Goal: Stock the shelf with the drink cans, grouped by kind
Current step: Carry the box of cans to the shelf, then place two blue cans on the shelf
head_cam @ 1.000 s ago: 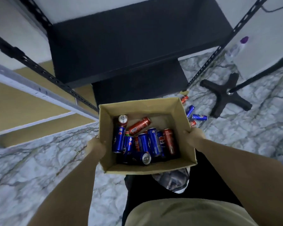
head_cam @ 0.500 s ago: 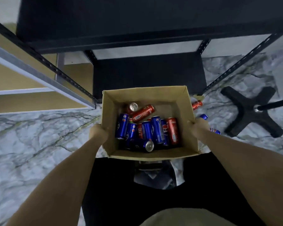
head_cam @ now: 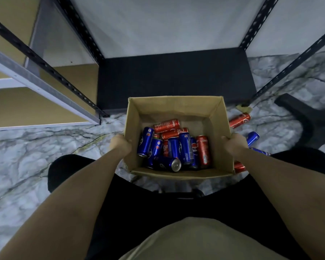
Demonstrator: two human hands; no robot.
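An open cardboard box point(head_cam: 174, 106) sits low in front of me, just short of the black bottom shelf point(head_cam: 176, 79). Inside lie several blue cans point(head_cam: 186, 149) and red cans point(head_cam: 203, 151) jumbled together. My left hand point(head_cam: 120, 144) grips the box's left wall and my right hand point(head_cam: 233, 143) grips its right wall. More cans lie on the floor to the right: a red can point(head_cam: 239, 120), a blue can point(head_cam: 252, 138) and another red can point(head_cam: 239, 167) by the box corner.
Black perforated uprights point(head_cam: 79, 32) frame the shelf unit against a white wall. A tan cabinet with a grey rail point(head_cam: 36, 85) stands at the left. A black chair base point(head_cam: 308, 117) sits on the marble floor point(head_cam: 26, 156) at the right. My knees flank the box.
The view has dropped lower and closer to the bottom shelf, the upper shelf leaving the frame. The box has come down with both hands still on its sides, and the cans have shifted inside.
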